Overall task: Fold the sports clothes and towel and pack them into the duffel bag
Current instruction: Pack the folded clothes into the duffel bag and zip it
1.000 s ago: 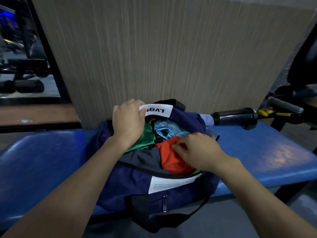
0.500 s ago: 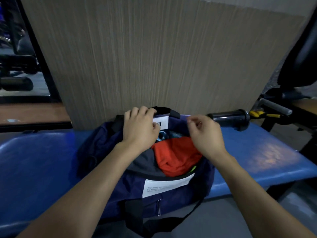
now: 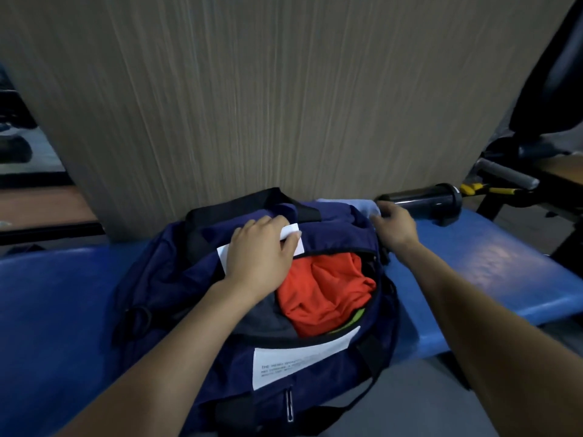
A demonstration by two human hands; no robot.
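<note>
A navy duffel bag (image 3: 176, 279) lies on the blue bench, its top zip open. An orange garment (image 3: 325, 291) fills the opening, with a dark grey piece (image 3: 265, 320) on its left and a strip of lime green (image 3: 356, 320) at its right edge. My left hand (image 3: 258, 250) presses flat on the bag's far flap, over a white label (image 3: 293, 238). My right hand (image 3: 394, 225) rests at the bag's far right end, fingers curled on the fabric beside a pale blue cloth (image 3: 353, 206).
A black bottle (image 3: 422, 200) lies on its side on the blue bench (image 3: 473, 266), just right of my right hand. A wood-grain panel (image 3: 284, 105) rises right behind the bag. Gym equipment with a yellow-tipped part (image 3: 482, 189) stands at the right.
My left hand has pulled the far flap toward me, covering the green and light blue clothes. My right hand left the orange garment and moved up to the bag's far right end.
</note>
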